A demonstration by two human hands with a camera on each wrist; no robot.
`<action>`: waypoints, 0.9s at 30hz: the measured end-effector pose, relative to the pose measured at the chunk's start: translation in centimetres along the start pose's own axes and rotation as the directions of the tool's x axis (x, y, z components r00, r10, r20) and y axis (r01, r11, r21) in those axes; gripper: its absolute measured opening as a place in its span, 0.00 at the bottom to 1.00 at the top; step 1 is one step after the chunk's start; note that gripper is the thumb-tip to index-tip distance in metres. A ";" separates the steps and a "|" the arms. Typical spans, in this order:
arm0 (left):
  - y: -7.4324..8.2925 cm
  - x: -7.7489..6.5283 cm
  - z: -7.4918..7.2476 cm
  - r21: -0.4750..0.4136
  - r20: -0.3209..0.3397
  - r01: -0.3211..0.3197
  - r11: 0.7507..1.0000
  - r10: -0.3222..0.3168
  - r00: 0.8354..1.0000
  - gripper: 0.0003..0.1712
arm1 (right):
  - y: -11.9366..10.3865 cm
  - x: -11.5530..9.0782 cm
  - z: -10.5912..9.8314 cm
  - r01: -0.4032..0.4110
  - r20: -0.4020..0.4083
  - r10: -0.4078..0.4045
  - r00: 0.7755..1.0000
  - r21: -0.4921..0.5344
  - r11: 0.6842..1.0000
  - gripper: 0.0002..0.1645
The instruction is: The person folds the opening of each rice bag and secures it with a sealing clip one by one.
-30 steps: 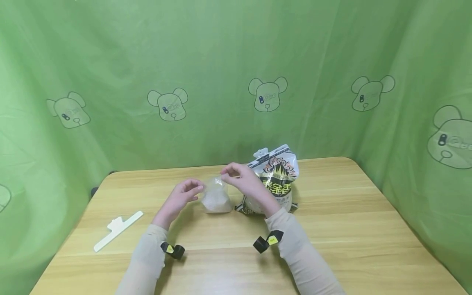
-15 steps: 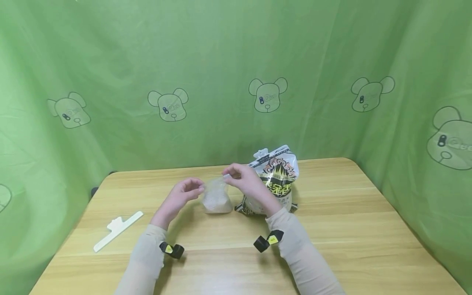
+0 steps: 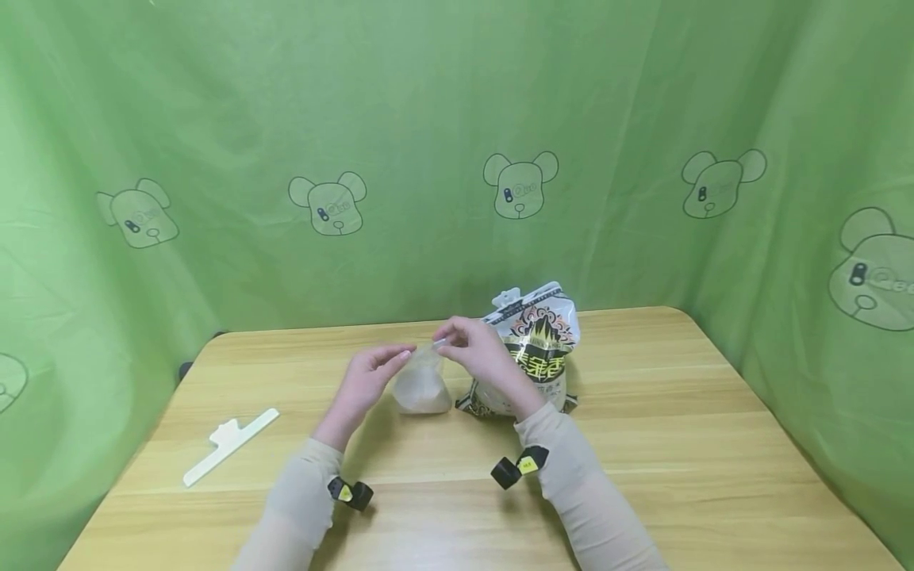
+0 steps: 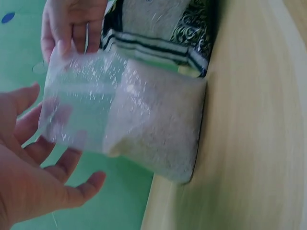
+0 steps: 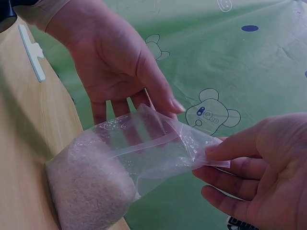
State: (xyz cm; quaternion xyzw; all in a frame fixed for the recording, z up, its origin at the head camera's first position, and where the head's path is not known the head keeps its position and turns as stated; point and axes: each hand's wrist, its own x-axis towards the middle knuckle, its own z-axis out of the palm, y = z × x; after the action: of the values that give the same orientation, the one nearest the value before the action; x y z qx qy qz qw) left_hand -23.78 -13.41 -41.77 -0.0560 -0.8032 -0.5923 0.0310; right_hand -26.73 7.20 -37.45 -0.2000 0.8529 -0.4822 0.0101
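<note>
A clear plastic bag of rice [image 3: 421, 390] stands on the table, its lower part full of pale grains and its upper part slack. Thumb and fingers of my right hand [image 3: 480, 355] pinch the top corner of that bag; the right wrist view shows the grip at the folded film edge. My left hand [image 3: 366, 379] is at the other side of the opening. In the right wrist view the left fingers [image 5: 139, 129] extend behind the clear film, with the left thumb [image 5: 163, 91] lifted apart from them. Some left fingertips show only through the plastic.
Just right of the small bag stands a large printed rice bag [image 3: 539, 353], a white clip [image 3: 507, 298] at its top. Another long white sealing clip [image 3: 230, 446] lies at the left of the wooden table [image 3: 678, 444]. A green curtain [image 3: 428, 95] hangs behind.
My left hand has moved right, closer to the right hand, along the bag's top. The film now slants more toward the right. The right hand has barely moved.
</note>
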 end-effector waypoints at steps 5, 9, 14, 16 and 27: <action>0.3 -0.2 0.8 -0.001 -0.057 -0.010 1.000 0.010 0.998 0.16 | -0.1 -0.1 0.0 0.010 0.003 -0.010 1.000 -0.023 1.000 0.10; 0.3 -0.3 1.2 -0.006 -0.072 -0.021 1.000 0.020 0.997 0.16 | -0.2 -0.1 0.0 0.020 0.001 -0.020 1.000 -0.034 0.999 0.09; 0.4 -0.4 1.3 0.009 -0.100 -0.035 0.999 0.036 0.994 0.16 | -0.3 -0.2 0.0 0.034 0.008 -0.033 0.999 -0.035 0.999 0.09; 0.3 -0.4 1.4 0.024 -0.113 -0.030 0.999 0.033 0.993 0.15 | -0.4 -0.3 0.0 0.038 0.015 -0.037 0.999 -0.034 0.999 0.09; 0.6 -0.4 1.2 0.157 -0.149 -0.070 0.985 0.094 0.984 0.11 | -0.5 -0.4 0.0 0.060 0.029 -0.058 0.998 -0.053 0.997 0.09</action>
State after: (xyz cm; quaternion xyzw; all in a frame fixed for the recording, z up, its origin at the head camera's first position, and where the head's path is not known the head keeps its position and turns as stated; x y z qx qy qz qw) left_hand -23.27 -12.11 -41.64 -0.0401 -0.8377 -0.5307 0.1224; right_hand -26.19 7.11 -37.12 -0.2318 0.8592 -0.4562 0.0019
